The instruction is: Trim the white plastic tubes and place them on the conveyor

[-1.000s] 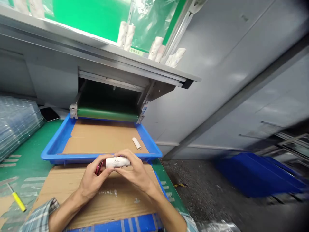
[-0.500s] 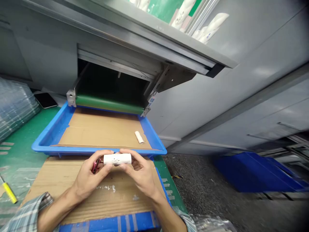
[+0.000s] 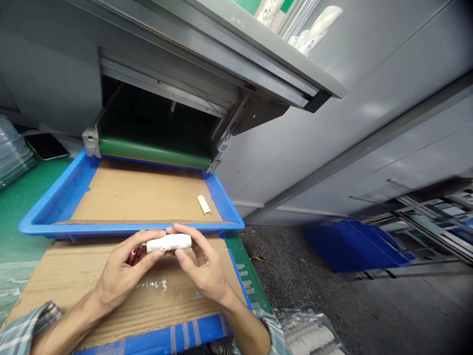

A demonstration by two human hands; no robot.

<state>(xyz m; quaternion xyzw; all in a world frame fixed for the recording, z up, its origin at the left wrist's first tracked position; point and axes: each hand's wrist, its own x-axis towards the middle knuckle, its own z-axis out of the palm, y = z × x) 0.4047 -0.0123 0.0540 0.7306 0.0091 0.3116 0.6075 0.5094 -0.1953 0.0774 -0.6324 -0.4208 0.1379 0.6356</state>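
Note:
Between my two hands lies a short white tube, held level by thumbs and fingertips at its ends. My left hand grips the tube's left end. A small pink-handled tool is also tucked in that palm; its kind is mostly hidden. On the right end, my right hand closes its thumb and fingers round the tube. Beneath both hands is a cardboard sheet. Beyond them, a second white tube rests on the cardboard lining of a blue tray.
A green conveyor belt ends over the tray's far side. Above it juts a metal shelf bearing white twisted rolls. A phone lies at left beside clear plastic packs. Blue bins stand on the floor at right.
The tube has been turned in my fingers, so its dark marks have mostly gone from sight and a crumpled lower edge shows. My view has swung slightly right.

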